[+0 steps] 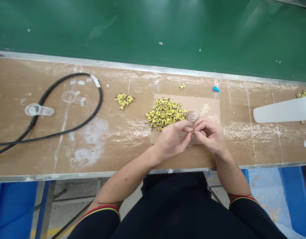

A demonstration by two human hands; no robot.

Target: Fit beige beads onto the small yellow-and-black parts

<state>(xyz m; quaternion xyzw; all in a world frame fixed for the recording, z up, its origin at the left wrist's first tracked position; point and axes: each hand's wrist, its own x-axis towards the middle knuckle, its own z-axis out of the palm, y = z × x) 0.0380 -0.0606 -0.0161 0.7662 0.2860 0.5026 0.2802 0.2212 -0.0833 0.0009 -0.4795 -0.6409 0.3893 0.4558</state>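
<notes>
My left hand and my right hand meet above the near edge of a cardboard sheet. Their fingertips pinch a tiny yellow and dark piece from both sides, and the fingers hide most of it. Just beyond the fingers is a small transparent plastic cup; I cannot tell whether a hand holds it. Left of my hands, a heap of similar yellow pieces lies on the sheet. Two small mounds of pale grains lie to the right of the cup.
The brown, scuffed bench top carries a black cable, two transparent plastic parts, a yellow cluster, a blue wedge and a white blade-shaped sheet. A green belt runs along the far edge.
</notes>
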